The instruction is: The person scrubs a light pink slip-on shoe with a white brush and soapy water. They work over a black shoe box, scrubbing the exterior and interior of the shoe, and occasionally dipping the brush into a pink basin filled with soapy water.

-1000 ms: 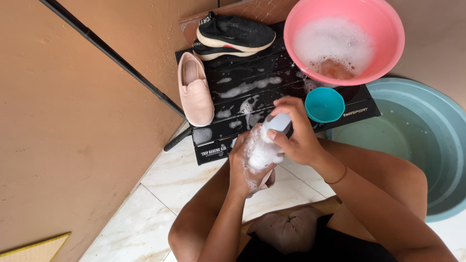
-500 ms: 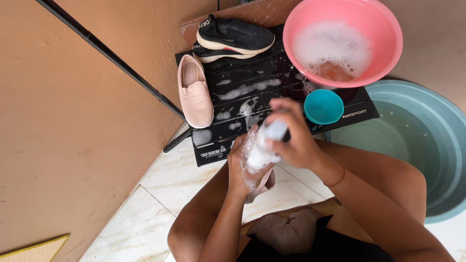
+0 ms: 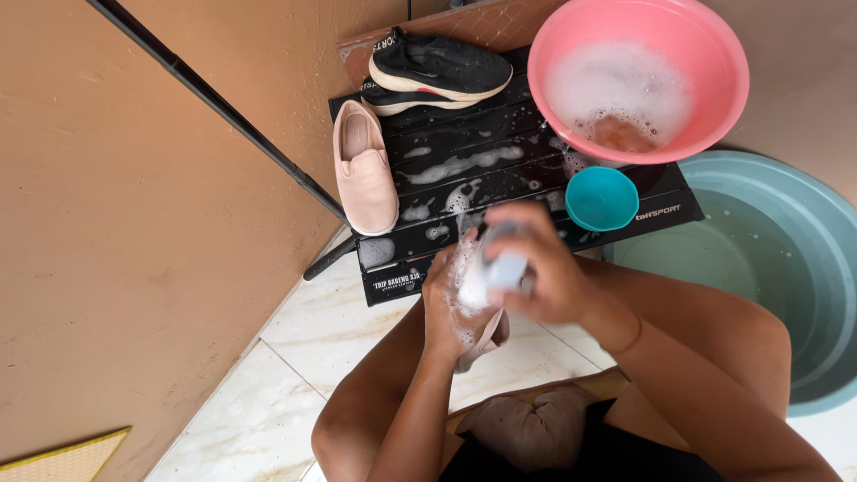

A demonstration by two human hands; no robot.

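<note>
Since half a second ago, the right hand (image 3: 544, 272) has slid its scrubbing brush (image 3: 502, 263) along the soapy shoe, and the brush now shows blurred. That hand is closed around the pale blue-grey brush. The left hand (image 3: 451, 299), covered in foam, is wrapped around a pink slip-on shoe (image 3: 486, 335), held in the air in front of the near edge of the low black desk (image 3: 500, 170); only the shoe's end shows below the palm. On the desk lie the matching pink shoe (image 3: 364, 167), a black sneaker (image 3: 437, 67), a small teal bowl (image 3: 602, 198) and a pink basin (image 3: 714, 54) of suds. A large grey-green tub (image 3: 803, 259) stands on the tiled floor (image 3: 312, 330) beside it.
</note>
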